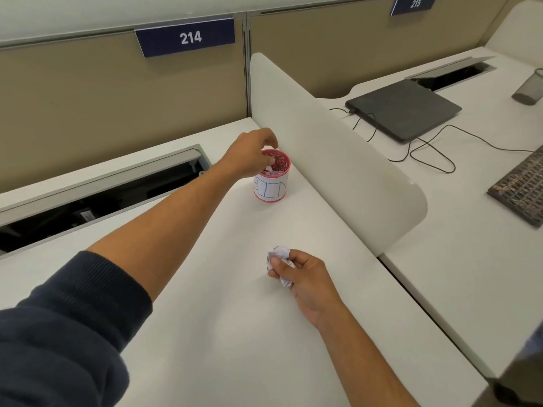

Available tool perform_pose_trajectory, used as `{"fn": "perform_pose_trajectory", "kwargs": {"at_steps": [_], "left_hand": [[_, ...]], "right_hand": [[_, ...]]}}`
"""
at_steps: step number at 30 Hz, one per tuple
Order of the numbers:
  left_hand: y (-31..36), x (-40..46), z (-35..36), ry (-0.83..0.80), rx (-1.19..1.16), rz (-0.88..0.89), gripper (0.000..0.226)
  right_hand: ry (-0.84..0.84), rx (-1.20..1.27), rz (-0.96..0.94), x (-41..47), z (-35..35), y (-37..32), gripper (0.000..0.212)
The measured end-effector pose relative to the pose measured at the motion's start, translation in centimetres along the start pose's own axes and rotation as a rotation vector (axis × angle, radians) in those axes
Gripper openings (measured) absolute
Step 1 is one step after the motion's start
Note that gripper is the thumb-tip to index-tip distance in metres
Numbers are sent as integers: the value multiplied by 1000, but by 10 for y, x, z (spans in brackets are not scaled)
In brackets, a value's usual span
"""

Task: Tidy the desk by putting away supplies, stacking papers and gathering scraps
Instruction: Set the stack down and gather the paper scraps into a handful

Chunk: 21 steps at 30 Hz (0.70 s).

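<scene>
A small pink mesh cup [271, 186] with a white paper label reading "BIN" stands on the white desk [223, 304] beside the divider. Paper scraps lie inside it. My left hand [249, 154] reaches over the cup's rim, fingers curled down at its mouth; whether they pinch a scrap is hidden. Nearer to me, my right hand [299, 274] is closed around a crumpled ball of white paper [279, 255], held just above the desk.
A rounded white divider panel [332, 160] runs along the desk's right side. An open cable tray [97, 195] gapes at the back left. On the neighbouring desk lie a dark laptop [402, 108], black cables [426, 151], a keyboard [523, 189] and a grey mesh cup [529, 88].
</scene>
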<state>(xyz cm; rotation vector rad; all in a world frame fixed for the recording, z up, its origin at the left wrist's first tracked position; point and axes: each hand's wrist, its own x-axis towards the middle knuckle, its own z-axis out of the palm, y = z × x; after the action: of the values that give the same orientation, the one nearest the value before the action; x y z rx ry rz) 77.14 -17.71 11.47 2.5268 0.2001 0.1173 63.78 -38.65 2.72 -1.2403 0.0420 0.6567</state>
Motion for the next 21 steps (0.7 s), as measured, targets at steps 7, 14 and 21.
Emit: {"fn": "perform_pose_trajectory", "kwargs": {"at_steps": [7, 14, 21], "left_hand": [[-52, -72, 26, 389, -236, -79, 18], [-107, -151, 66, 54, 112, -164, 52], [-118, -171, 89, 25, 336, -110, 77]], "right_hand": [[54, 79, -74, 39, 3, -35, 18], [68, 38, -146, 88, 12, -83, 10], [116, -407, -267, 144, 19, -134, 7]]}}
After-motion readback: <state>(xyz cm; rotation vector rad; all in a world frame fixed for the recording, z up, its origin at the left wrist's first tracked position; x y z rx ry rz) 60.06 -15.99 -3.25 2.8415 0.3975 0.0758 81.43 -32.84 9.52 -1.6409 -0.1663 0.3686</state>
